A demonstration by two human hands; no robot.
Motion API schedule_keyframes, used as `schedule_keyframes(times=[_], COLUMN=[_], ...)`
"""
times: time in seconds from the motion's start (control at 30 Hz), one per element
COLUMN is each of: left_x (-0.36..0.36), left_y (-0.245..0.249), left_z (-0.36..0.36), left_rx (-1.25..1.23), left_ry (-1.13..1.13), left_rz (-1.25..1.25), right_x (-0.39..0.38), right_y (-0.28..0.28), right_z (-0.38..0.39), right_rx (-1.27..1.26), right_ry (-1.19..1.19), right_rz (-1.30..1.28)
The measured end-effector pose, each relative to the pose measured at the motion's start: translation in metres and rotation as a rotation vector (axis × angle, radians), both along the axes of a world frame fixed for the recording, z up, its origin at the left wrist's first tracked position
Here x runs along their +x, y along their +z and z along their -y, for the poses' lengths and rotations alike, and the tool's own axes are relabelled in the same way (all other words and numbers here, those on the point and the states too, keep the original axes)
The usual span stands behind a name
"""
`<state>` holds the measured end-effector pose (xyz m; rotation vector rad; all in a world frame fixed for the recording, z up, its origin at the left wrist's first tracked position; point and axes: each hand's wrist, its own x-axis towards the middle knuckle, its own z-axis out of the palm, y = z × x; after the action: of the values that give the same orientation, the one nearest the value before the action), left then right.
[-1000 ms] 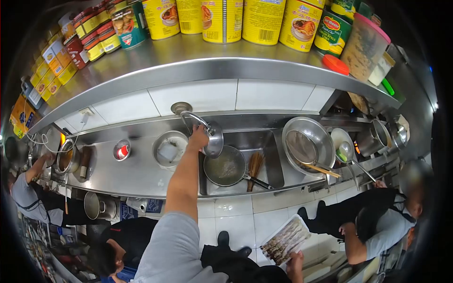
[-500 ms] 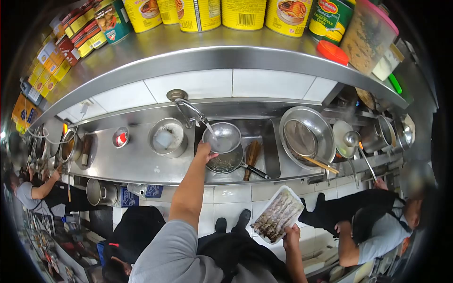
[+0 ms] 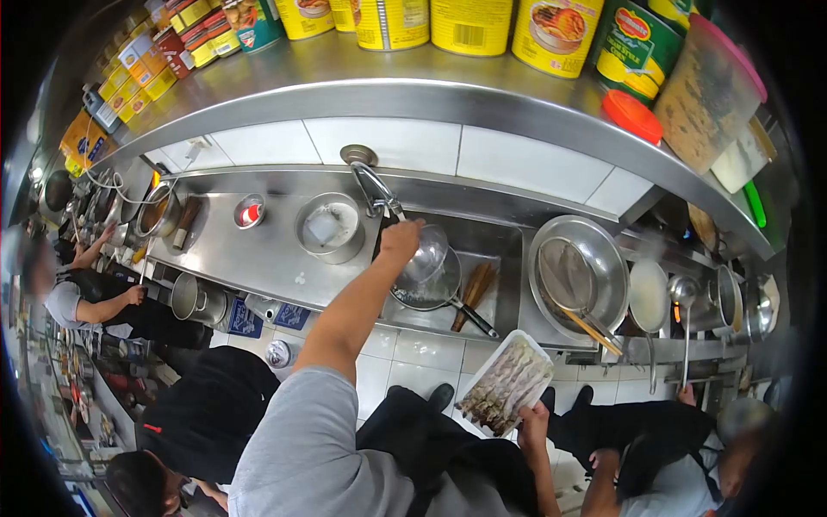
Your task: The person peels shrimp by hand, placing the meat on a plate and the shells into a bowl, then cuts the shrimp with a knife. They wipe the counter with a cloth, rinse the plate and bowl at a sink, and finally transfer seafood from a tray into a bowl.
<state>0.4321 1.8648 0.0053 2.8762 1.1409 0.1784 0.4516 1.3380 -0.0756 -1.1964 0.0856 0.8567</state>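
My left hand (image 3: 401,239) is closed at the rim of a shiny metal bowl (image 3: 428,256), just below the tap (image 3: 388,200). The bowl tilts over a frying pan (image 3: 426,300) that sits in the sink with its dark handle toward me. Low in front of my body, my right hand (image 3: 534,422) grips a white tray (image 3: 547,366) by its near right edge. On the tray lie pale, greyish raw pieces in rows, darker brown at the near end. A wooden-handled brush-like tool (image 3: 473,295) rests in the sink beside the pan.
Right of the sink stands a large metal basin (image 3: 616,280) with a sieve (image 3: 564,271) across it. A pot (image 3: 349,246) with white contents is on the left counter. Co-workers stand on both sides (image 3: 655,439). Cans (image 3: 469,26) line the overhead shelf (image 3: 388,90).
My left hand has moved up the bowl's rim toward the tap, and the bowl has tipped from level to slanted. The tray stays in my right hand. The camera view has shifted.
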Motion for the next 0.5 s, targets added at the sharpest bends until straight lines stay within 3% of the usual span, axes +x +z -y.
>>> schedule_keyframes(times=[0.07, 0.13, 0.2, 0.37, 0.43, 0.5], left_x=[-0.003, -0.014, -0.025, -0.048, -0.050, -0.060], left_y=[-0.024, -0.051, -0.072, -0.117, -0.128, -0.207], left_z=[-0.004, -0.018, -0.039, -0.069, -0.090, -0.142], left_rx=[-0.034, -0.083, -0.324, -0.392, -0.771, -0.389], left_ry=[0.100, 0.159, 0.397, 0.343, 0.252, -0.281], left_rz=[-0.103, -0.015, 0.123, 0.154, -0.098, -0.472], right_x=[0.008, 0.013, 0.017, 0.016, 0.014, 0.015], right_y=[0.005, 0.009, 0.009, 0.042, 0.039, 0.045], right_z=[-0.005, -0.010, -0.012, -0.033, -0.040, -0.053], right_rx=[-0.035, -0.033, -0.042, -0.017, -0.006, 0.008], right_ry=[0.016, 0.021, 0.021, 0.045, 0.038, 0.022], right_rz=[0.004, 0.009, 0.037, 0.006, -0.005, -0.040])
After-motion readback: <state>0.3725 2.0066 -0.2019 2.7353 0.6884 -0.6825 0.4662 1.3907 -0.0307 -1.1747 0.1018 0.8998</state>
